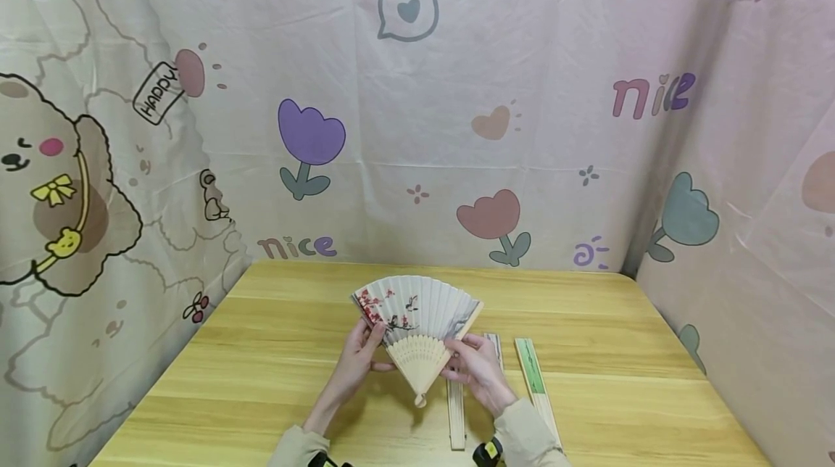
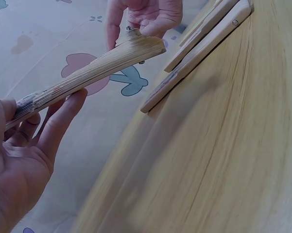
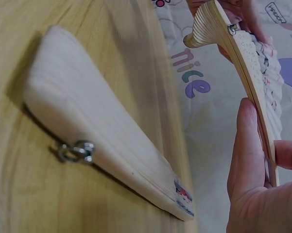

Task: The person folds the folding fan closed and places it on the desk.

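Spread wide, a folding fan (image 1: 417, 315) of white pleats with red blossoms, a bird and a dark branch is held above the table, its pale wooden pivot end pointing down toward the person. My left hand (image 1: 359, 354) pinches its left edge, thumb on the front face and fingers behind. At the opposite edge, my right hand (image 1: 479, 365) grips the outer rib (image 3: 238, 58) between thumb and fingers. Seen edge-on in the left wrist view, the fan's ribs (image 2: 97, 68) form a thin slanted stack. Part of a folded fan (image 1: 457, 416) is hidden beneath my right hand.
A folded fan with a green panel (image 1: 531, 365) lies right of my right hand. The end of another folded strip (image 1: 493, 340) shows behind that hand. One folded fan (image 3: 97, 111) has a metal ring (image 3: 77, 151). Printed cloth (image 1: 417, 112) hangs behind the wooden table (image 1: 261, 351).
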Action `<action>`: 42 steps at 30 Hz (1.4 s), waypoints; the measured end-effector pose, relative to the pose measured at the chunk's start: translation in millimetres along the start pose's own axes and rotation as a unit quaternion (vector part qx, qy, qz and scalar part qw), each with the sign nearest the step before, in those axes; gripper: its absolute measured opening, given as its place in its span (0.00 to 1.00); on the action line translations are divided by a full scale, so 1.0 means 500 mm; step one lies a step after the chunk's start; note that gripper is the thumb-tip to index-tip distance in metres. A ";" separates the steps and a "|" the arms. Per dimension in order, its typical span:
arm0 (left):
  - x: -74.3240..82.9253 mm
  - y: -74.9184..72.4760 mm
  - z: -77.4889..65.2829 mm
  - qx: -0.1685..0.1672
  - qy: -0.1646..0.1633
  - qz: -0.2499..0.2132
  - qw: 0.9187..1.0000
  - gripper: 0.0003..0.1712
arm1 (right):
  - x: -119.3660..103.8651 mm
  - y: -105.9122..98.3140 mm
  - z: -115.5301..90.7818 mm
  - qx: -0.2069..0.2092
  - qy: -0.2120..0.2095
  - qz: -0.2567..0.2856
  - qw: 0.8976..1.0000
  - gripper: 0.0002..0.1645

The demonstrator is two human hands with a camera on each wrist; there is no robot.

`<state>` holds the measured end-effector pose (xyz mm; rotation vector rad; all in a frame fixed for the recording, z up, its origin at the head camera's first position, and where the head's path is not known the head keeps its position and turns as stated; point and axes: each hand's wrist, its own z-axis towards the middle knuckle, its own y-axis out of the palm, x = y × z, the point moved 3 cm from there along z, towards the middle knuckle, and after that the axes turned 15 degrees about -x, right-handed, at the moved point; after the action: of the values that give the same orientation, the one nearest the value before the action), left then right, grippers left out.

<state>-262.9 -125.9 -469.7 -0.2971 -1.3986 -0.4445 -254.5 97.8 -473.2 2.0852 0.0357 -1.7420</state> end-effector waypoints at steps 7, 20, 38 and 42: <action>-0.002 -0.001 -0.001 0.003 -0.004 -0.006 1.000 0.28 | 0.000 -0.001 -0.001 -0.010 -0.003 0.001 1.000 0.08; -0.002 -0.003 -0.003 0.005 0.031 -0.017 0.999 0.28 | -0.002 -0.003 -0.002 -0.004 -0.007 -0.027 1.000 0.11; 0.002 0.002 -0.005 0.004 0.035 -0.011 0.999 0.26 | -0.006 0.003 -0.001 -0.011 -0.043 -0.070 0.997 0.10; 0.000 0.002 -0.004 0.006 0.036 -0.012 0.999 0.27 | -0.007 0.002 -0.002 -0.025 -0.049 -0.069 0.996 0.08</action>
<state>-260.4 -125.8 -469.8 -0.2526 -1.3358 -0.4618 -253.9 97.9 -469.6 2.0009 0.1968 -1.9007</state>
